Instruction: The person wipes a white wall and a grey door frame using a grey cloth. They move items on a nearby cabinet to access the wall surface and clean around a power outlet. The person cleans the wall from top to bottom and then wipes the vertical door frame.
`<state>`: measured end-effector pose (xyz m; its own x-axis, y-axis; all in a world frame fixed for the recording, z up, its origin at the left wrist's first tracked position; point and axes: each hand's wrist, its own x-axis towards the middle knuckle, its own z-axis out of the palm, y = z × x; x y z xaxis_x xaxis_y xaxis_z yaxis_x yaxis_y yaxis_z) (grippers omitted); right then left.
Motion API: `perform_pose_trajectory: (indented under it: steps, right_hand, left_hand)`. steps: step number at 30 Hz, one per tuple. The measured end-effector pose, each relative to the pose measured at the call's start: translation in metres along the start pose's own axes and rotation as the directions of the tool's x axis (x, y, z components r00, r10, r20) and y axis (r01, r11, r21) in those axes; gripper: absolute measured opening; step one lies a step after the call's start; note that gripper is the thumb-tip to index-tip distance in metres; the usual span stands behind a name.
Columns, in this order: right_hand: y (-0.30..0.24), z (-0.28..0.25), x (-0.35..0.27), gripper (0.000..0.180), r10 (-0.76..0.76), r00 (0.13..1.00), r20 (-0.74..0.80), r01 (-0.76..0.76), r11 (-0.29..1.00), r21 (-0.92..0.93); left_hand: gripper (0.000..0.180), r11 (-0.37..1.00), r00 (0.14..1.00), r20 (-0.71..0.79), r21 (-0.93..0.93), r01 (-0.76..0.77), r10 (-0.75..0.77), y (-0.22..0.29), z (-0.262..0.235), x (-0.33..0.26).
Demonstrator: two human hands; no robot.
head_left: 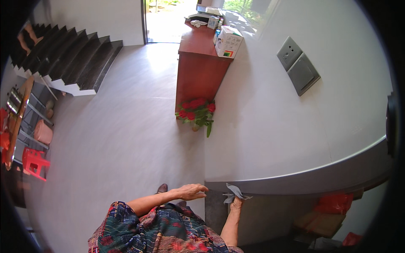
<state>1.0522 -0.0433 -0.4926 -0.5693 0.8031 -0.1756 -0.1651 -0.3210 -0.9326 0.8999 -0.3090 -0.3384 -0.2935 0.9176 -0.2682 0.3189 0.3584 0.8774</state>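
A crumpled grey cloth is bunched in my right hand, its corners sticking out past the fingers. The cloth lies against the dark grey ledge that runs along the wall, near its left end. Most of the right fingers are hidden under the fabric. My left hand hovers in front of my body to the left of the cloth, fingers stretched forward with nothing in them. It appears apart from the ledge.
A reddish-brown cabinet stands ahead along the wall, with a white box on top and red flowers at its foot. Dark stairs rise far left. A red stool sits by a table. Red bags lie right.
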Motion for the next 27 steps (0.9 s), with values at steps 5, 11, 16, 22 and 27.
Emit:
perform_pose_trajectory:
  steps: [5, 11, 16, 22, 27]
  right_hand:
    - [0.044, -0.007, 0.003, 0.043, 0.315, 0.949, -0.025, -0.315, 0.949, 0.002]
    - [0.085, -0.021, 0.018, 0.055, 0.758, 0.635, -0.151, -0.755, 0.650, 0.090]
    - [0.082, 0.012, 0.006, 0.046, 0.894, 0.433, -0.113, -0.891, 0.444, 0.099]
    - [0.025, 0.092, -0.004, 0.058, -0.003, 0.879, 0.476, 0.382, 0.602, -0.701]
    - [-0.142, 0.176, -0.014, 0.037, -0.465, 0.420, 0.779, 0.606, -0.496, -0.622]
  left_hand:
    - [0.045, 0.996, 0.991, -0.104, -0.024, 0.085, -0.087, -0.008, 0.012, -0.017]
    - [0.045, 0.983, 0.971, -0.157, -0.005, 0.181, -0.180, -0.012, 0.017, -0.037]
    - [0.045, 0.981, 0.960, -0.201, -0.025, 0.193, -0.194, -0.017, 0.015, -0.049]
    - [0.046, 0.988, 0.965, -0.210, -0.016, 0.155, -0.155, -0.012, -0.007, -0.051]
    - [0.046, 0.994, 0.969, -0.219, -0.021, 0.111, -0.113, -0.016, -0.025, -0.064]
